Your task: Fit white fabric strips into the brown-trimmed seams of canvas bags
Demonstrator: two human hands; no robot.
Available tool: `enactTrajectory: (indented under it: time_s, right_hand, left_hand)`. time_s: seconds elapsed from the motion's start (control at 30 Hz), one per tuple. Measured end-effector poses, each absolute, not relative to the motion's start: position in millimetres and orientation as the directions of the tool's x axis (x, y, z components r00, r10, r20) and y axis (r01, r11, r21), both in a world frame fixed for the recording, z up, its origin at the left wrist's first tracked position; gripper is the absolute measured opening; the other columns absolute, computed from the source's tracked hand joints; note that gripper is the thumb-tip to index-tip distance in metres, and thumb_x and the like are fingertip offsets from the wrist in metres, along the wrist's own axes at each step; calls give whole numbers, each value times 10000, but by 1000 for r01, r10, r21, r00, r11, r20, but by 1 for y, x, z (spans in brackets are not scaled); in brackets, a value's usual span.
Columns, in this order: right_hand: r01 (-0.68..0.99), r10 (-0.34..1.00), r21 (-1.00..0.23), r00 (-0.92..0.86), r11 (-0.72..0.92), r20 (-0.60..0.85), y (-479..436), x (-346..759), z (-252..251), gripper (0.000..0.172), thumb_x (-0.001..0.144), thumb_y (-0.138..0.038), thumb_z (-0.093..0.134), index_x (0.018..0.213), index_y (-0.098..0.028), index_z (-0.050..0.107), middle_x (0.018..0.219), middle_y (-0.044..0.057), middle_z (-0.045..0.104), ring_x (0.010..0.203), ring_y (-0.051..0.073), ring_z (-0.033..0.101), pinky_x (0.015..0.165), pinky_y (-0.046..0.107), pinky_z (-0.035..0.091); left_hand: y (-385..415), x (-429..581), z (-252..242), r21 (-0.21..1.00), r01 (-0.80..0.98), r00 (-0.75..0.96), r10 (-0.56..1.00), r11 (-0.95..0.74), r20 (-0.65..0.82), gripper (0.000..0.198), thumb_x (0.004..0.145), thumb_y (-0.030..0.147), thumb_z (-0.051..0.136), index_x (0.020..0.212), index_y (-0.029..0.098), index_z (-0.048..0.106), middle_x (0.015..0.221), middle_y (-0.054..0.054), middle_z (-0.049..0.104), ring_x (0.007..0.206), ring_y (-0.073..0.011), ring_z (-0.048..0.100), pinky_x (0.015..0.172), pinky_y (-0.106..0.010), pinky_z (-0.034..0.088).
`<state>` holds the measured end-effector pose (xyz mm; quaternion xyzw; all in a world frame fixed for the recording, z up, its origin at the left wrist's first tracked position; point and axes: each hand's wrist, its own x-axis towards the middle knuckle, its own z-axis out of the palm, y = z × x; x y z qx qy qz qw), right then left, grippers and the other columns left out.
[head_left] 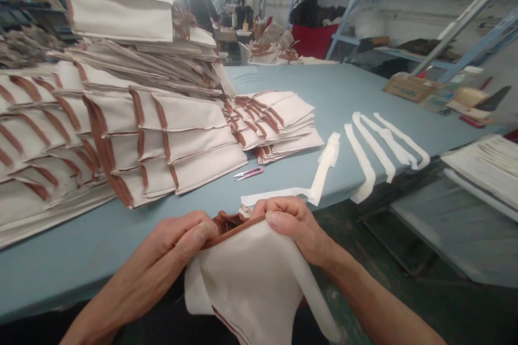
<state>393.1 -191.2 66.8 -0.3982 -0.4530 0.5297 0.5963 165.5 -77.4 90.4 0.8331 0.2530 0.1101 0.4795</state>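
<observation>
Both hands are closed in a pinch, close together, fingers curled over and thumbs pressed down. The left hand (170, 250) and the right hand (293, 226) each grip the top edge of a cream canvas panel (246, 285), which is bound with brown trim (226, 225). The panel hangs limply from the hands, just past the near edge of a blue-covered worktable (89, 275).

Just beyond the hands, at 12 o'clock, lie pink-handled thread snips (248, 173). A loose white strip (275, 195) runs from near the right hand to a bunched white strap (326, 164), with more white straps (376, 145) at 1 o'clock. A tall, leaning stack of brown-trimmed canvas panels (162, 137) fills 9 to 11 o'clock, and a smaller stack (275, 124) sits at 12 o'clock. A cardboard box (409, 88) sits at 2 o'clock. Far off at 11 o'clock stands a co-worker (200, 5).
</observation>
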Motion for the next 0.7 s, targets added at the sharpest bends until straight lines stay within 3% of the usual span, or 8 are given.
enactTrajectory:
  time_s: [0.2,0.4,0.7]
  right_hand:
    - [-213,997,-974,27,72,67,-188,391,61,520,922,-632,700,704,-177,576,793,19,595,645,121,462,579,257,336]
    - [-56,997,-995,3,82,82,-183,389,53,421,960,-523,660,736,-172,597,752,3,538,696,142,468,660,283,377]
    - [-76,998,-997,-53,33,37,-185,391,42,451,981,-558,621,732,-193,533,756,-12,474,714,144,420,650,281,347]
  left_hand:
    - [-86,184,100,817,233,891,453,-527,38,443,1116,416,437,719,226,489,673,75,458,579,-108,415,531,-216,345]
    - [-92,194,100,789,252,893,449,-561,35,426,1117,383,445,721,230,481,662,82,479,582,-109,434,551,-235,345]
    - [-102,203,94,806,290,885,465,-516,-21,410,1121,415,430,756,237,484,680,80,496,609,-120,483,589,-261,362]
